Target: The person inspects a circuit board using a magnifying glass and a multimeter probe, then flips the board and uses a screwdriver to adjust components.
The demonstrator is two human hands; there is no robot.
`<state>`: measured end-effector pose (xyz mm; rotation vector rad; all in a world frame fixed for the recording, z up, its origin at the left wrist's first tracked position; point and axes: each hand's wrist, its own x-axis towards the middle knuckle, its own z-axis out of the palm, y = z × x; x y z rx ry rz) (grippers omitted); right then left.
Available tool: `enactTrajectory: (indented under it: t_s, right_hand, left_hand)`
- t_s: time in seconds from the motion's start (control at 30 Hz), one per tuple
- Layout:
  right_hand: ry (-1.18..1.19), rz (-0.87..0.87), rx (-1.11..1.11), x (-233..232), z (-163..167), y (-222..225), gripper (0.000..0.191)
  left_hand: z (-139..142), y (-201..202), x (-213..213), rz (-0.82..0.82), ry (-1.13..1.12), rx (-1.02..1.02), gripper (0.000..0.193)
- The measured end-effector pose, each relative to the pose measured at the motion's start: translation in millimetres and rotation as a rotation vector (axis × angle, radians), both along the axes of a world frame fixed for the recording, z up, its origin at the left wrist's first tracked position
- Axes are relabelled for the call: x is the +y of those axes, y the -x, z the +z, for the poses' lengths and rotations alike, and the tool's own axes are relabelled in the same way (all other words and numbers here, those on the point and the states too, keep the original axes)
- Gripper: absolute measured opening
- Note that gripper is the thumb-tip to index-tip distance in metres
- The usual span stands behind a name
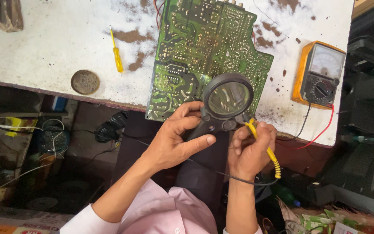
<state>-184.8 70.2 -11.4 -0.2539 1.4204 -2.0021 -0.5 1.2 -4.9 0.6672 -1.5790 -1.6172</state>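
Both hands work at the desk's (44,47) near edge: the left hand (174,143) grips one black magnifying glass (227,99) by its handle, the right hand (251,149) pinches one yellow probe (265,149). Its lens covers part of one green circuit board (204,47). Farther off lie one yellow screwdriver (116,55), one round tin lid (85,82) and one orange multimeter (320,73).

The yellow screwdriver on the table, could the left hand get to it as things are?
Probably not yet: the left hand is wrapped around the magnifier, though the table around the yellow screwdriver lies open.
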Motion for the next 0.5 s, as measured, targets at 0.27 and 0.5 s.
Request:
enactTrajectory:
  t_s: [0.27,0.5]
  right_hand:
    - [0.008,0.017,0.022,-0.2,2.7,3.0,0.016]
    - [-0.029,0.000,-0.006,1.0,-0.8,5.6,0.017]
  left_hand:
    - [-0.1,-0.4,-0.4,-0.005,0.005,0.002,0.028]
    - [-0.8,0.4,0.6,0.001,0.002,0.011,0.027]
